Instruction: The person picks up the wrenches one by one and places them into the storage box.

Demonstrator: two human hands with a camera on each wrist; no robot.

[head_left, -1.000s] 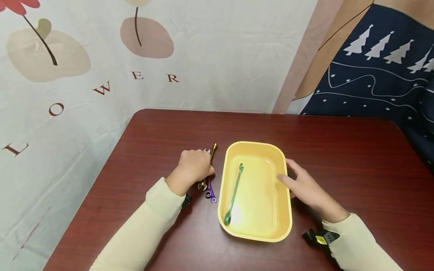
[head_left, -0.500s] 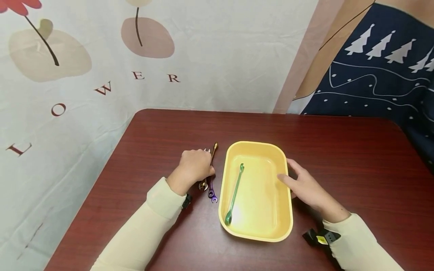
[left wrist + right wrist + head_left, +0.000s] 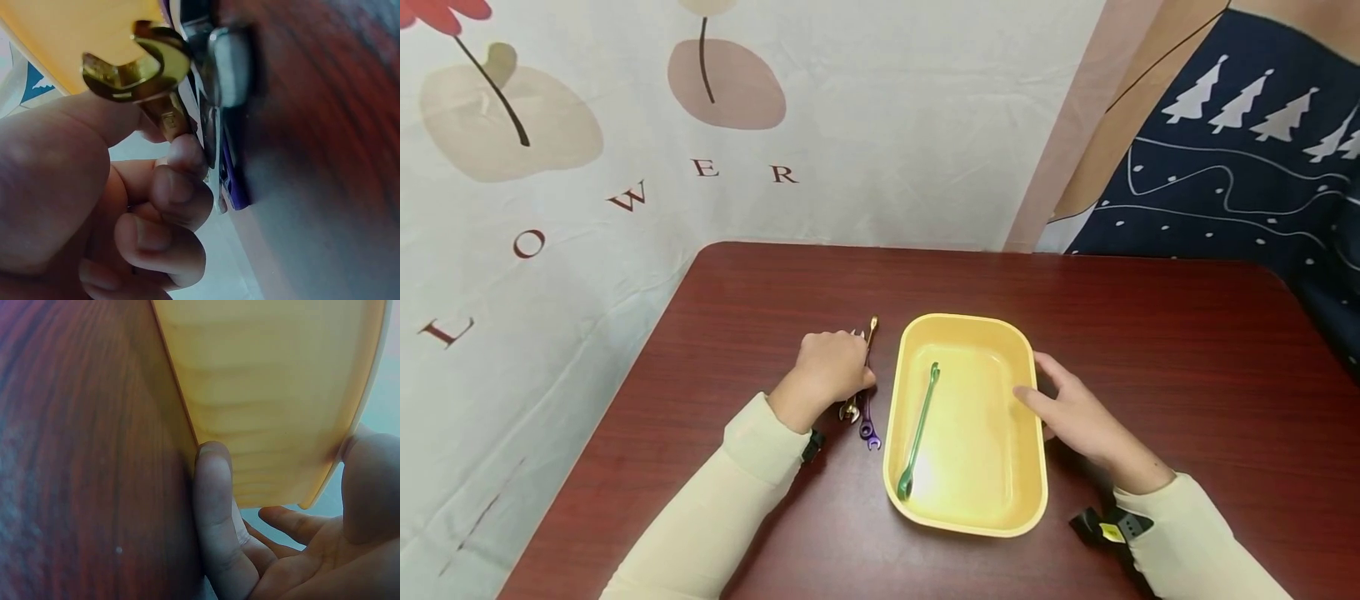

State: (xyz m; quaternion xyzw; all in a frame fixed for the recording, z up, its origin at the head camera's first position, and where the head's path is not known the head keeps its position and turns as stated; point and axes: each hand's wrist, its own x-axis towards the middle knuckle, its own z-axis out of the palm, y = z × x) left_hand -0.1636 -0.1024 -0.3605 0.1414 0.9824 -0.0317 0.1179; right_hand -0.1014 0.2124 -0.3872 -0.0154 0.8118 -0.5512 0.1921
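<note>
My left hand (image 3: 831,365) pinches a gold combination wrench (image 3: 140,75) between thumb and fingers, low over the table. In the left wrist view its open-ended jaw points up and away from the fingertips. Right beside it lie a silver wrench (image 3: 231,65) and a purple wrench (image 3: 868,432), partly hidden by the hand in the head view. My right hand (image 3: 1075,417) grips the right side of a yellow plastic bin (image 3: 1040,467), thumb over the rim and fingers against the outer wall. Inside the bin, along its left side, lies a green wrench (image 3: 919,429).
The bin stands on a dark red wooden table (image 3: 1180,350). Behind the table hangs a white printed cloth (image 3: 895,125), with a dark blue tree-patterned cloth (image 3: 1225,183) at the right. Each wrist carries a strapped black device (image 3: 1108,527).
The gold wrench's far end has shifted slightly left in my left hand. The purple wrench has turned a little, its lower part moving right. My right hand and the bin have stayed put.
</note>
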